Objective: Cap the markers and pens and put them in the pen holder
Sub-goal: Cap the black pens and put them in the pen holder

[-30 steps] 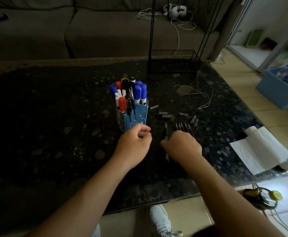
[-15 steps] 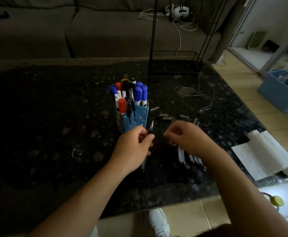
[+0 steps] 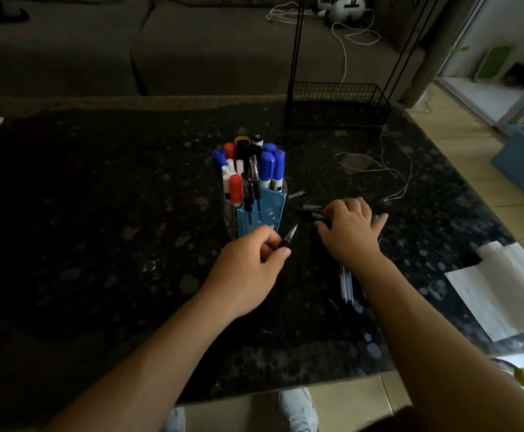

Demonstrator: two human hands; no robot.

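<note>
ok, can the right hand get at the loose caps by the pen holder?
Likely yes: the right hand is spread over the loose caps, nothing between; pen holder and left hand holding a pen sit clear, leftward.

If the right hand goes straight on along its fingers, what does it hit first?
The loose black caps, lying just ahead of the right hand; whether it touches one is unclear. Beyond them, further left, stands the pen holder.
</note>
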